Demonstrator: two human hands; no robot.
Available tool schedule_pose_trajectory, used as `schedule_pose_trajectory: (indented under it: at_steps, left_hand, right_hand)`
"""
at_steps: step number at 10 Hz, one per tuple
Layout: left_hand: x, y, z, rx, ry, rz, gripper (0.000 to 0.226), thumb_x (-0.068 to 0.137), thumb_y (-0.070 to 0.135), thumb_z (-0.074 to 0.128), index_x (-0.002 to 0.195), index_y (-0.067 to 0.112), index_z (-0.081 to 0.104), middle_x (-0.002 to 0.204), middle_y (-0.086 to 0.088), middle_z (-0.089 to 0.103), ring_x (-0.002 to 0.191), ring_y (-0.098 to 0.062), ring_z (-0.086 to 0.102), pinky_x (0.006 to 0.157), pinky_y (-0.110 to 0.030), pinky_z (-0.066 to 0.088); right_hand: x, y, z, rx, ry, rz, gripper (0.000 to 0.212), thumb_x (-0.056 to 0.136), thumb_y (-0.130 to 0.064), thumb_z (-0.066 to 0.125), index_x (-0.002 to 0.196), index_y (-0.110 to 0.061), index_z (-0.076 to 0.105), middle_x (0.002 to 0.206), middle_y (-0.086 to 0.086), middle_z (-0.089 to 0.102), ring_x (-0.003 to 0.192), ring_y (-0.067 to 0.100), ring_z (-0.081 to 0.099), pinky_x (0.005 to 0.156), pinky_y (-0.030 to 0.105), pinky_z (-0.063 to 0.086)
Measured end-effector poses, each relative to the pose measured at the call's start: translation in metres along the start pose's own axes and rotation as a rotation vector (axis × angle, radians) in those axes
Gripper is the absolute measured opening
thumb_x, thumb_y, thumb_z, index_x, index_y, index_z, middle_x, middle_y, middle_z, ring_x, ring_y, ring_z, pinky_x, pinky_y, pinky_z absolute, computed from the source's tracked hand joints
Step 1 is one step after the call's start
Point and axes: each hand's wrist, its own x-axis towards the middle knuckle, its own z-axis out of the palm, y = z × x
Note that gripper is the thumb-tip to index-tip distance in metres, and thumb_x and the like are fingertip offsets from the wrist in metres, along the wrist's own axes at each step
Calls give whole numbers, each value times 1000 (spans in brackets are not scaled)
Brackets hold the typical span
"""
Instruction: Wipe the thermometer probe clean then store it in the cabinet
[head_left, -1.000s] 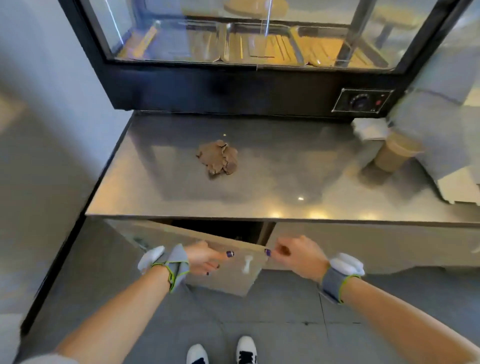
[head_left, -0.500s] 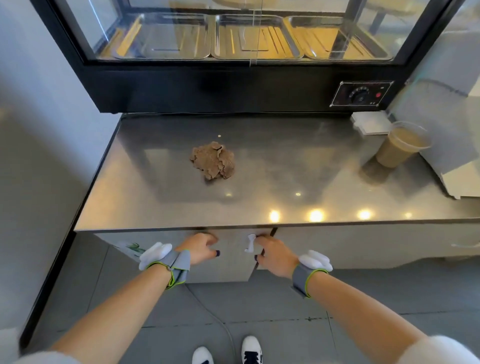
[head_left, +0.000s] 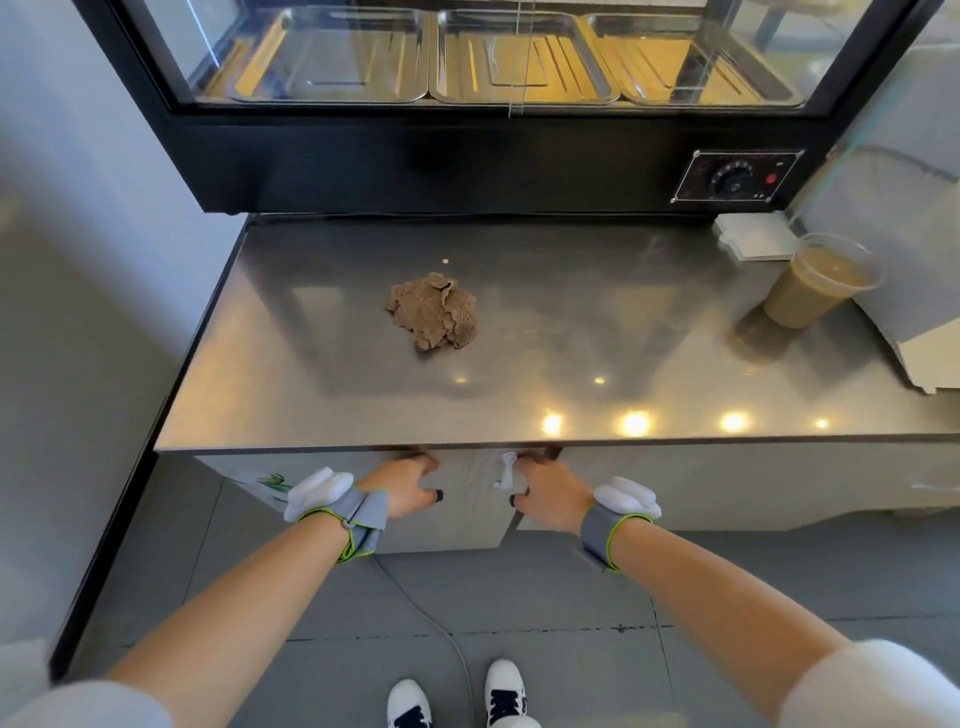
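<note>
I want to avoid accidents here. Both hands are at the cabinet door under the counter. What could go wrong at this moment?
1. The left hand has its fingertips up at the top edge of the cabinet door, under the counter lip; they might get pinched there.
2. The right hand is beside the white handle at the door's edge, another possible pinch point.
3. A cable lies on the floor near the shoes; stepping back could catch it.
</note>
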Motion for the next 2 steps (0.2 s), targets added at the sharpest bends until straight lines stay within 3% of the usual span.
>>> schedule_pose_trajectory:
  at_steps: [1, 2]
  left_hand:
    - [-9, 6, -10, 42, -54, -23, 62, 92, 34, 49, 144, 8, 27, 152, -9, 33, 138, -24, 34, 113, -29, 29]
    - [-20, 16, -22, 46, -121, -64, 60, 93, 36, 47, 142, 7, 30, 149, -11, 40, 133, -24, 42, 108, -25, 34]
  right_hand:
    - [-9, -9, -8, -74, -65, 29, 48, 90, -19, 46, 135, -8, 33, 136, 17, 47, 119, 34, 48, 95, 37, 43]
    - [-19, -21, -18, -150, -144, 49, 45, 91, -26, 46, 126, 1, 41, 122, 23, 55, 113, 36, 52, 84, 35, 45]
